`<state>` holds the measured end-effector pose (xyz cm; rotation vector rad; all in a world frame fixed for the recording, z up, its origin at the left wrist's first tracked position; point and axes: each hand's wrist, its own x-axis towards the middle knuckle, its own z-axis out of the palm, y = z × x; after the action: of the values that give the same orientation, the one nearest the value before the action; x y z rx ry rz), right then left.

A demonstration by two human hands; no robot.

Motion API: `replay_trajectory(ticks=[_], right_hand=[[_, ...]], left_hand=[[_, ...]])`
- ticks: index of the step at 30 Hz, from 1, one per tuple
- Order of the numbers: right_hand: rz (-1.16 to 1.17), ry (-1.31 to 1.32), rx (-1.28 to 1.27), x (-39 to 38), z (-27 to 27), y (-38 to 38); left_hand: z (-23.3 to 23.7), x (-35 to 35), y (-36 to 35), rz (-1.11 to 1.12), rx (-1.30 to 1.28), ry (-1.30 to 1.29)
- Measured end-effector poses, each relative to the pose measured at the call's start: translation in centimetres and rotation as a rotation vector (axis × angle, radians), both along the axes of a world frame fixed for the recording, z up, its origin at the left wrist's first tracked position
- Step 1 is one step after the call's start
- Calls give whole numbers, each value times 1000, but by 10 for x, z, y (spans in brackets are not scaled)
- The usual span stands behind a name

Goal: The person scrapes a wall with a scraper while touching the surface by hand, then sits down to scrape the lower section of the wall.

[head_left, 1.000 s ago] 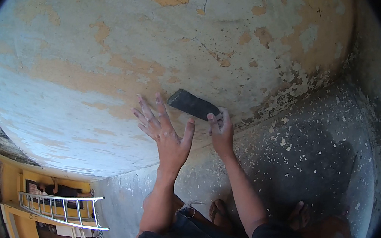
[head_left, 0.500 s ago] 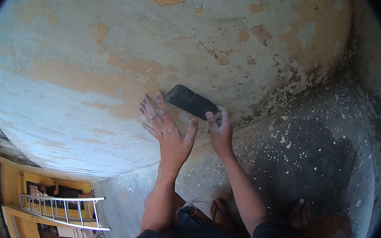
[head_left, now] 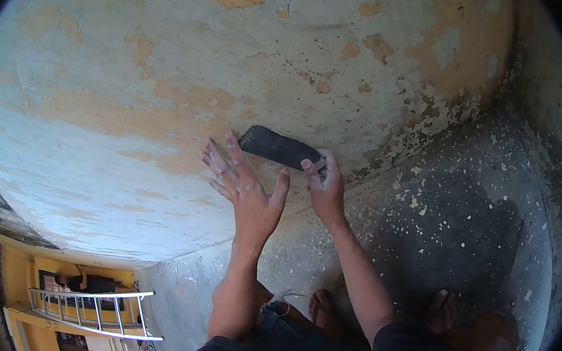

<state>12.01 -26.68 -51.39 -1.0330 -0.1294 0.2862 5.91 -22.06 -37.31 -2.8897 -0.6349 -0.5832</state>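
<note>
A strip of black sandpaper (head_left: pixel 280 148) lies slantwise before the peeling wall (head_left: pixel 191 49), its surface dark and matte. My right hand (head_left: pixel 325 182) pinches its right end between thumb and fingers. Beside the strip's left end, my left hand (head_left: pixel 245 189) is spread open with whitish dust on the fingers. Its index fingertip comes close to the strip's edge, and the palm holds nothing.
Flaked paint chips (head_left: pixel 422 204) litter the grey floor (head_left: pixel 389 255) along the wall's base. My sandalled feet (head_left: pixel 325 310) stand there. At the lower left are an aluminium ladder (head_left: pixel 98 317) and another person in dark clothes (head_left: pixel 91 284).
The sandpaper has tilted to lie a little flatter, and its left end has shifted slightly left. My right thumb has moved up over the strip. My left hand stays spread.
</note>
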Motion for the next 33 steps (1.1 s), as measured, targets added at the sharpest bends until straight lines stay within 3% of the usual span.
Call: replay_trajectory(ticks=[3,5,8,13,15,18,21,24,29,31,33], right_hand=[[-95,52,11,-10,-36,4],[-111,94,-56,-28,-99,14],[-114,150,-70,-29,-110,11],[-96,125,-2,-10,-34,7],[11,51,90,-3,-14,5],[-127,120,19,-14,-47,6],[-95,198,-12,-33,-103,4],[-255,99,-90,-34,-118,19],[-75,63,2,-5,-12,1],[0,71,35,-7,-7,-1],[-134,102,-2,-13,-32,2]], left_hand=[[2,2,-1,6,9,6],[4,0,-4,9,-14,12],[8,-3,-3,-2,-42,19],[6,-5,1,-32,-49,1],[5,-5,1,-54,-61,-16],[8,-2,-1,-11,-40,0],[7,-3,-3,-4,-45,13],[9,-9,-1,12,-57,17],[8,-6,0,-31,-46,-2],[6,-6,-1,-21,-46,1],[8,-4,-1,-19,-36,-10]])
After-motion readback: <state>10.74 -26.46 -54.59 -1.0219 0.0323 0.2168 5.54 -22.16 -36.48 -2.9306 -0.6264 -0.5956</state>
